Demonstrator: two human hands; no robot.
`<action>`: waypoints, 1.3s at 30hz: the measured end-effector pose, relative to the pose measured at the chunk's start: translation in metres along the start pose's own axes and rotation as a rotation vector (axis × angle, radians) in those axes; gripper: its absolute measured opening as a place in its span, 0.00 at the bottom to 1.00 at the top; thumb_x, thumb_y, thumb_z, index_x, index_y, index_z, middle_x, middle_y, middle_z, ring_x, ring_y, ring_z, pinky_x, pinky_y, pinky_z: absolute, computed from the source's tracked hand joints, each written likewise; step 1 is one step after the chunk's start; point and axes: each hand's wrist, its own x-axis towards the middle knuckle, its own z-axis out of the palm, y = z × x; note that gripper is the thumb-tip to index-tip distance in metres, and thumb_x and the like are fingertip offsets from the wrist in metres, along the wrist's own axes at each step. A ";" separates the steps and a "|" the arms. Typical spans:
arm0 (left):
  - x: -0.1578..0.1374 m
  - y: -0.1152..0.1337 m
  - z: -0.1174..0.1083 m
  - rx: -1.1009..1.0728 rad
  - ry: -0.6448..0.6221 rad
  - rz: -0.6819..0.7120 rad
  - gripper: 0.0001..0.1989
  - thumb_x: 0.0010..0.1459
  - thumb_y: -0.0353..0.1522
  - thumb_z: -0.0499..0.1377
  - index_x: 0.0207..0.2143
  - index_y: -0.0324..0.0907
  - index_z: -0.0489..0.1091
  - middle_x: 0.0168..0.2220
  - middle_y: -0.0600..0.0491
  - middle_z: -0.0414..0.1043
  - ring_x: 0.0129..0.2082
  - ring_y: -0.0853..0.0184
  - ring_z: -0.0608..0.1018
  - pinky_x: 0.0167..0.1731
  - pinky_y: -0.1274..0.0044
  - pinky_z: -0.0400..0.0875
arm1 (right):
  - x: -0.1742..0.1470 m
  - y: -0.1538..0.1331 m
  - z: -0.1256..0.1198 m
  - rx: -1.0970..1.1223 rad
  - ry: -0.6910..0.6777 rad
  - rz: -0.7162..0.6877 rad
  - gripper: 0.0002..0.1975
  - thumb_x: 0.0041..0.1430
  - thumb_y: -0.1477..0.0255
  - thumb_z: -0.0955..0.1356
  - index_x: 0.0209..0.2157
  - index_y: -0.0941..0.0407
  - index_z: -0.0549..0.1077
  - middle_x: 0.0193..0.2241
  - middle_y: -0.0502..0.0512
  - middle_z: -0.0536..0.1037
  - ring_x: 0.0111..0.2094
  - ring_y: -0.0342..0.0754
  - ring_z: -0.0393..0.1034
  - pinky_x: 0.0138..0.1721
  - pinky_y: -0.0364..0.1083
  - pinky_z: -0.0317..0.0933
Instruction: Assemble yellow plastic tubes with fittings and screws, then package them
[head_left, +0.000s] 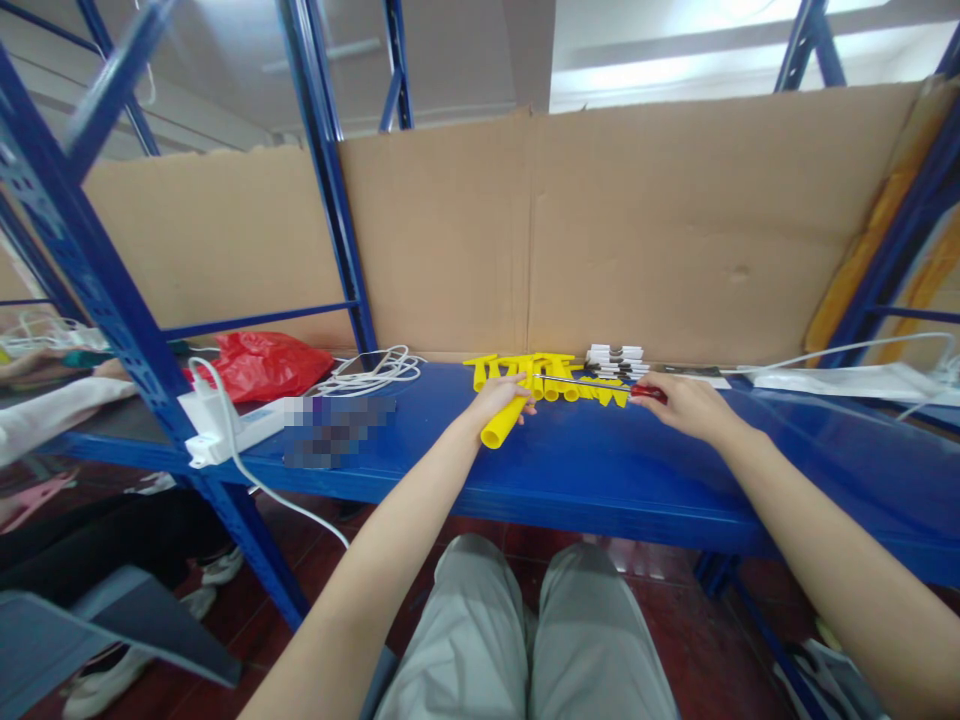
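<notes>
My left hand (496, 396) is closed around a yellow plastic tube (502, 426), whose open round end points toward me. In my right hand (691, 404) is a screwdriver (594, 384) with a red and dark handle. Its long metal shaft runs left toward the tube; my left fingers hide where the tip meets it. Just behind my left hand, several yellow T-shaped tube pieces (572, 392) lie in a row on the blue table (600, 460). Smaller flat yellow pieces (613, 394) lie beneath and beside the shaft.
White and black pieces (615, 358) are stacked against the cardboard wall (645, 230). To the left are a red plastic bag (270, 366), coiled white cable (379, 370) and a power strip (259, 424). A blue upright (330, 180) rises behind. Another person's arm (60, 400) shows far left.
</notes>
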 end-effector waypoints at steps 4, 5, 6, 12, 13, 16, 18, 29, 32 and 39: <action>0.000 -0.001 0.001 0.018 0.011 0.012 0.33 0.59 0.20 0.55 0.67 0.37 0.56 0.39 0.44 0.78 0.23 0.72 0.77 0.17 0.84 0.66 | 0.000 -0.002 -0.001 -0.004 -0.035 0.028 0.12 0.60 0.63 0.64 0.37 0.53 0.75 0.29 0.56 0.81 0.29 0.52 0.75 0.27 0.45 0.58; 0.000 -0.001 0.001 0.023 0.013 0.013 0.33 0.59 0.20 0.55 0.67 0.37 0.56 0.40 0.43 0.78 0.23 0.72 0.76 0.17 0.83 0.66 | 0.001 -0.002 -0.001 -0.005 -0.041 0.033 0.12 0.60 0.63 0.64 0.37 0.53 0.76 0.29 0.56 0.81 0.29 0.52 0.75 0.27 0.45 0.58; 0.000 -0.001 0.001 0.028 0.015 0.012 0.33 0.59 0.20 0.55 0.67 0.37 0.56 0.40 0.42 0.78 0.23 0.72 0.76 0.18 0.83 0.66 | 0.001 -0.002 -0.001 -0.005 -0.044 0.035 0.12 0.60 0.63 0.64 0.37 0.53 0.76 0.28 0.56 0.81 0.28 0.52 0.74 0.27 0.45 0.58; -0.003 0.001 0.002 0.036 0.019 0.017 0.33 0.59 0.20 0.55 0.67 0.36 0.55 0.39 0.43 0.78 0.22 0.73 0.76 0.17 0.84 0.66 | 0.000 -0.001 0.001 -0.026 -0.003 -0.024 0.13 0.61 0.63 0.63 0.38 0.53 0.76 0.32 0.56 0.82 0.30 0.52 0.75 0.28 0.45 0.60; -0.003 0.001 0.002 0.034 0.020 0.017 0.33 0.59 0.20 0.55 0.67 0.36 0.55 0.38 0.44 0.78 0.22 0.72 0.76 0.17 0.84 0.66 | 0.000 -0.001 0.001 -0.038 0.003 -0.029 0.13 0.61 0.63 0.63 0.38 0.53 0.77 0.33 0.57 0.82 0.31 0.52 0.75 0.29 0.45 0.61; -0.004 0.001 0.002 0.031 0.012 0.011 0.33 0.60 0.20 0.54 0.67 0.37 0.55 0.37 0.44 0.78 0.22 0.72 0.76 0.17 0.84 0.65 | 0.001 -0.002 0.001 -0.076 -0.008 -0.015 0.15 0.62 0.64 0.61 0.39 0.54 0.77 0.36 0.59 0.82 0.34 0.54 0.76 0.29 0.46 0.61; -0.004 0.002 0.002 0.032 0.007 0.004 0.32 0.60 0.20 0.54 0.67 0.38 0.55 0.37 0.45 0.78 0.22 0.73 0.76 0.17 0.84 0.65 | 0.001 -0.003 0.001 -0.088 -0.022 -0.006 0.15 0.63 0.64 0.61 0.40 0.54 0.77 0.37 0.59 0.82 0.34 0.54 0.76 0.29 0.46 0.61; 0.001 -0.002 0.000 0.067 -0.021 0.037 0.34 0.58 0.20 0.55 0.67 0.36 0.55 0.43 0.41 0.77 0.22 0.72 0.76 0.17 0.82 0.67 | 0.001 0.006 0.007 -0.075 -0.033 0.024 0.09 0.58 0.62 0.64 0.33 0.52 0.70 0.25 0.54 0.79 0.24 0.51 0.72 0.23 0.44 0.54; 0.001 -0.003 0.001 0.067 -0.014 0.034 0.34 0.58 0.20 0.55 0.67 0.37 0.54 0.43 0.41 0.77 0.22 0.72 0.76 0.16 0.83 0.66 | 0.000 0.006 0.005 -0.097 -0.027 0.016 0.11 0.58 0.61 0.64 0.33 0.52 0.73 0.27 0.55 0.80 0.27 0.52 0.74 0.24 0.45 0.55; 0.006 -0.006 0.000 0.036 0.007 0.029 0.33 0.59 0.22 0.57 0.67 0.38 0.56 0.39 0.43 0.78 0.22 0.71 0.77 0.18 0.83 0.67 | 0.000 -0.001 0.004 -0.062 -0.015 -0.033 0.15 0.61 0.63 0.62 0.39 0.53 0.78 0.36 0.59 0.83 0.34 0.53 0.76 0.30 0.46 0.62</action>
